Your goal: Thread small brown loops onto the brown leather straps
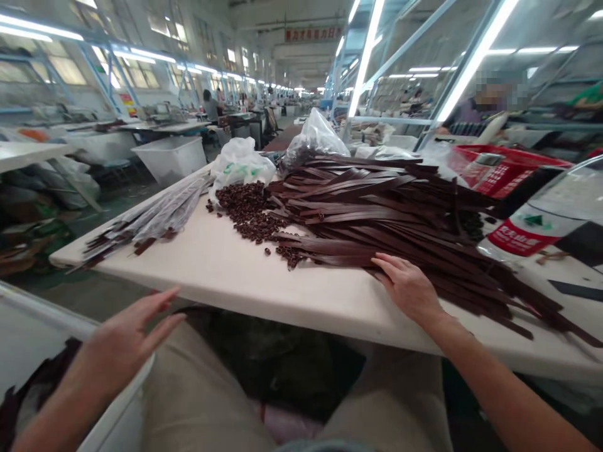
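My left hand (134,329) hangs in the air before the table's front edge, fingers stretched out and thumb apart, holding nothing. On the front edge of a pile of dark brown leather-like straps (358,213) rests my right hand (409,289). Its fingers are stretched out to the left and touch the straps; the thumb is partly hidden. Left of the pile lies a heap of small dark brown pieces, perhaps strap loops (247,207), some scattered near the strap ends.
Plastic-wrapped strips (164,210) lie on the left of the pale table (226,276). Plastic bags (240,164) stand behind the heap. A large clear bottle (541,220) and a red basket (511,166) are at right. A white bin (117,408) stands below my left hand.
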{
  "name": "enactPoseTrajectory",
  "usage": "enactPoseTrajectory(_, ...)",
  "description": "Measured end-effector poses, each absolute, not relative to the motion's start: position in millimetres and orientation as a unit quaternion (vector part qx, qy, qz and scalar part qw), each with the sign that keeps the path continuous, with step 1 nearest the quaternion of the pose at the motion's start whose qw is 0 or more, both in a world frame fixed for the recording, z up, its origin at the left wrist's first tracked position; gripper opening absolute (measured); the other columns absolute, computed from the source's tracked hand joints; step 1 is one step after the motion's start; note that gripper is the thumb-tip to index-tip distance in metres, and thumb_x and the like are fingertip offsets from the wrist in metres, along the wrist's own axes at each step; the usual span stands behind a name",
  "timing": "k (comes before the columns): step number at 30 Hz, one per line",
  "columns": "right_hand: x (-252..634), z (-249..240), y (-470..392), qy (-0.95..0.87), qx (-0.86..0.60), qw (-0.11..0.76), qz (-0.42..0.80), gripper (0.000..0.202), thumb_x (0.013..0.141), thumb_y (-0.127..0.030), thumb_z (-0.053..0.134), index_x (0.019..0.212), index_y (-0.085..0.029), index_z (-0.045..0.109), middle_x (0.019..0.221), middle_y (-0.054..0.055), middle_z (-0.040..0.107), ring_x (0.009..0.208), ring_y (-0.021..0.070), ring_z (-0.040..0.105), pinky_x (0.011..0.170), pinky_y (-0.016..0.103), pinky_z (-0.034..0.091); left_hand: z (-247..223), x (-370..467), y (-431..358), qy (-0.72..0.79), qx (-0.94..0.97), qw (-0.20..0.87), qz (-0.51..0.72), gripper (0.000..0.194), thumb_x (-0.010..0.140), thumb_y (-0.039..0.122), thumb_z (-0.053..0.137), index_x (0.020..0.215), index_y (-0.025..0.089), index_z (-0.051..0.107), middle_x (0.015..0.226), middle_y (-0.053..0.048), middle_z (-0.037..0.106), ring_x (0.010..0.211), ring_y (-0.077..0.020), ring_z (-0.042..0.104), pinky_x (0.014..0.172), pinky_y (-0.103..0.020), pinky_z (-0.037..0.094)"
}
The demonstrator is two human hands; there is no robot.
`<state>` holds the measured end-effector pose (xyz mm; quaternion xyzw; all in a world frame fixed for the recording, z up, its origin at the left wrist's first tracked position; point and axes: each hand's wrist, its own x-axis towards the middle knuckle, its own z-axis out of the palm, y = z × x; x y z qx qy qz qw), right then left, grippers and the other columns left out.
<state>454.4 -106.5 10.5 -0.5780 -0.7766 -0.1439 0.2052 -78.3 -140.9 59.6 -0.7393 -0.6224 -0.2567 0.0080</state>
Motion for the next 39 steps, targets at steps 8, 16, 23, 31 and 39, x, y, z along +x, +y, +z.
enactPoseTrajectory(8,482.1,13.8,-63.6,-0.789,-0.552,0.193,-0.191,0.008,0.085,-0.020,0.065,0.092,-0.020,0.068,0.092,0.007,0.072,0.085,0.0256,0.066,0.084,0.041,0.050,7.9,51.9,-140.7,-0.436,-0.846,-0.155,-0.267,0.030,0.090,0.034,0.063,0.118,0.027,0.070,0.109,-0.003,0.077,0.094,-0.0178,0.074,0.084,-0.022,0.058)
enactPoseTrajectory(16,471.8,45.9,-109.4,-0.794,-0.526,0.246,-0.181,0.019,0.101,-0.029,0.049,0.094,-0.020,0.064,0.085,0.003,0.072,0.072,0.0190,0.066,0.066,0.031,0.047,12.4,135.3,-146.9,-0.412,-0.712,-0.511,-0.251,0.035,0.081,0.027,0.070,0.116,0.023,0.072,0.095,-0.005,0.075,0.078,-0.0159,0.067,0.074,-0.026,0.053)
enactPoseTrajectory(23,433.2,86.6,-204.7,-0.839,-0.440,0.249,-0.202,0.029,0.101,-0.017,0.043,0.107,-0.022,0.071,0.093,0.006,0.074,0.076,0.0192,0.069,0.065,0.031,0.048,30.8,156.3,-148.1,-0.233,-0.454,-0.758,-0.406,0.071,0.074,0.038,0.080,0.139,0.025,0.056,0.072,0.001,0.070,0.050,-0.0091,0.058,0.049,-0.018,0.045)
enactPoseTrajectory(31,453.3,27.7,-272.4,-0.800,-0.532,0.210,-0.181,0.039,0.094,-0.009,0.047,0.122,-0.025,0.068,0.104,0.007,0.072,0.089,0.0237,0.070,0.077,0.036,0.053,18.8,126.8,-170.3,-0.387,-0.322,-0.754,-0.422,0.024,0.075,0.035,0.083,0.087,0.016,0.077,0.074,-0.003,0.072,0.060,-0.0074,0.065,0.059,-0.014,0.050)
enactPoseTrajectory(39,422.8,-26.7,-309.5,-0.743,-0.629,0.224,0.036,0.041,0.091,-0.017,0.049,0.132,-0.018,0.056,0.122,0.012,0.066,0.104,0.0256,0.067,0.087,0.039,0.057,-17.9,139.0,-195.8,-0.444,-0.387,-0.741,-0.323,0.044,0.076,0.029,0.079,0.118,0.019,0.068,0.086,-0.002,0.073,0.070,-0.0115,0.070,0.070,-0.020,0.053)
